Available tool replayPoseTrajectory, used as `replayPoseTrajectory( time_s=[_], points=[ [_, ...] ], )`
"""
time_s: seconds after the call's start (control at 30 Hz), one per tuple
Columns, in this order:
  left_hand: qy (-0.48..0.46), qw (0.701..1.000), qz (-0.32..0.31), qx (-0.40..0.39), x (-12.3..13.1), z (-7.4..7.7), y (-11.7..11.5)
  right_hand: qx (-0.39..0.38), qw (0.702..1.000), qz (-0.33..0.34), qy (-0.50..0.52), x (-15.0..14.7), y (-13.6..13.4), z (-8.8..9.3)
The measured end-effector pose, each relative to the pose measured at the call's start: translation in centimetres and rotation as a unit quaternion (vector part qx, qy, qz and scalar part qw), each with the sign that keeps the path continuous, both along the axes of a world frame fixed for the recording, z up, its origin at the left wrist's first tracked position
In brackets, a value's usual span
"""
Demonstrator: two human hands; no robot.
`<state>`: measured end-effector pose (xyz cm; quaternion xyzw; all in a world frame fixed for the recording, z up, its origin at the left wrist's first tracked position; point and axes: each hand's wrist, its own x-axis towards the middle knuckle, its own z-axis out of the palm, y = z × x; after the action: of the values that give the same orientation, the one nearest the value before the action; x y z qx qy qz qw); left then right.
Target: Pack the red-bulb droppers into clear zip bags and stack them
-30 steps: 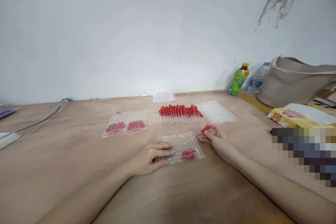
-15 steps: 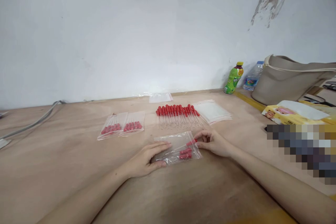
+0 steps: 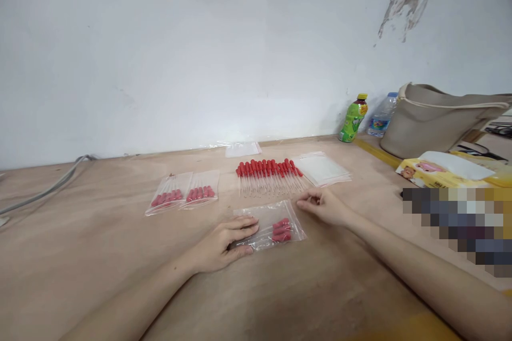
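Flatly, left grip (image 3: 221,245) splayed on crinkly plastic bag (image 3: 266,214), red bulbs (image 3: 281,230) inside, right grip (image 3: 326,206) unclasped

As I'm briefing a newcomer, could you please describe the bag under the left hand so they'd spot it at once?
On the table, find the row of red-tipped sticks. Nearer the camera, the left hand rests on the bag; unlike the two bags further left, its red tips point right.

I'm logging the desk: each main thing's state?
Near bag: flat, red pieces inside
Left hand: resting on near bag
Right hand: curled, nothing visibly held
Two left bags: flat, holding pieces
Loose red pieces: in a row
White stack: flat
Green bottle: capped
Clear bottle: capped
Tan bag: standing
Yellow pack: opening unclear
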<state>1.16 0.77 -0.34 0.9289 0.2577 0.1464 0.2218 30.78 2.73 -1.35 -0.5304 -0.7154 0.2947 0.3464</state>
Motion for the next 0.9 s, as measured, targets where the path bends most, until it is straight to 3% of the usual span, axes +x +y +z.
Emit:
replayPoseTrajectory(
  time_s=[0.13,0.27,0.43,0.67,0.9],
  points=[
    [-0.004,1.0,-0.002,-0.004,0.0,0.1,0.0,0.042,0.983,-0.151,-0.097,2.0,3.1,1.1],
    [0.003,1.0,-0.002,0.004,-0.1,0.0,0.0,0.038,0.953,-0.222,-0.203,2.4,6.2,1.9],
    [0.005,1.0,-0.003,0.008,-0.1,0.0,-0.1,-0.027,0.941,-0.238,-0.24,1.3,8.2,2.0],
    [0.013,1.0,0.0,0.013,-0.1,0.0,-0.1,-0.074,0.941,-0.244,-0.221,0.3,9.1,2.1],
    [0.032,0.999,0.008,0.038,0.1,0.2,0.0,-0.059,0.963,-0.239,-0.112,2.0,6.5,3.0]
  ],
)
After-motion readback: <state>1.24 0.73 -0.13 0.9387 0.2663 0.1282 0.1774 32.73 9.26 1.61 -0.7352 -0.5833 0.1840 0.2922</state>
